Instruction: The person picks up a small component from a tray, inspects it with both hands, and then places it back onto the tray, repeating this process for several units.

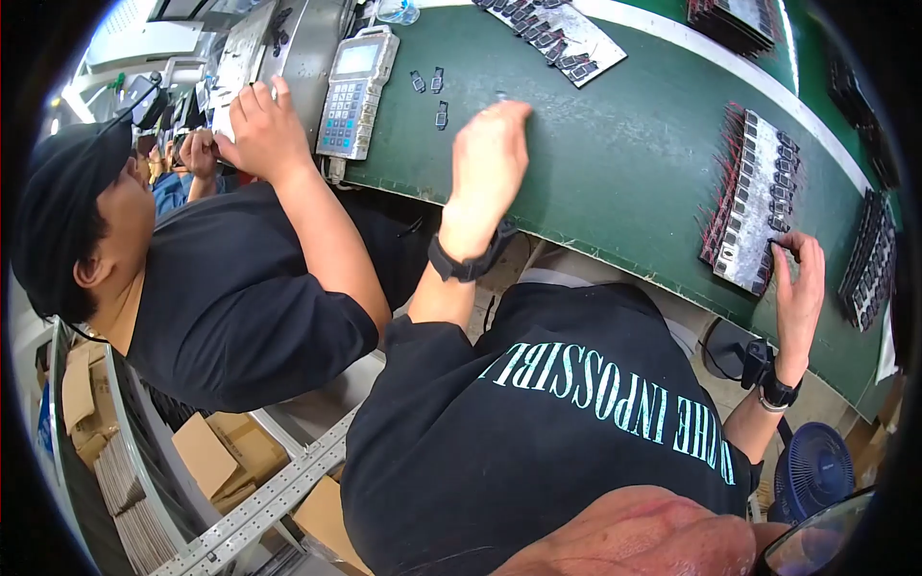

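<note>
My left hand (492, 154) is above the green table, fingers curled together; whatever they may hold is hidden. Left of it lie three small black watch-shaped parts (441, 115). At the right, my right hand (801, 278) pinches a small black part (774, 243) at the near end of a pale tray (754, 192). Rows of small black parts with thin red wires line this tray's edges. A black band circles each of my wrists.
A grey handheld control unit (352, 91) with a keypad stands left of the parts. Another loaded pale board (600, 53) lies at the back. Stacked dark trays (869, 259) stand far right. A co-worker in black (230, 298) works close on my left. A blue fan (814, 463) is below right.
</note>
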Demonstrator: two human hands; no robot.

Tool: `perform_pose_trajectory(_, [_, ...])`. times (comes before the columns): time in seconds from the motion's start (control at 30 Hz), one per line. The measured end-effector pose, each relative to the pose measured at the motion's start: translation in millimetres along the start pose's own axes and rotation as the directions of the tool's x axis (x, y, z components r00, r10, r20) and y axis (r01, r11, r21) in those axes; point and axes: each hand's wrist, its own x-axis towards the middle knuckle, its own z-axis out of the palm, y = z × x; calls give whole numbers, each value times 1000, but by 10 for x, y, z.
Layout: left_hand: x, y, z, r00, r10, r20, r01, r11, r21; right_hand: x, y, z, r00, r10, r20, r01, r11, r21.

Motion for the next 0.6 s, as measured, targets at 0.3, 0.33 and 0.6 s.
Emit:
perform_pose_trajectory(0.3, [-245,288,148,972,-148,-185,132,986,-100,-56,-17,207,991,-8,-131,17,998,64])
perform_pose_trajectory(0.33, [-229,303,159,972,-150,-183,133,986,-105,-60,-12,216,989,-36,-146,43,998,42])
perform_pose_trajectory(0.6, [-155,299,278,997,-43,-60,50,993,110,-230,-71,209,935,132,-331,10,919,393])
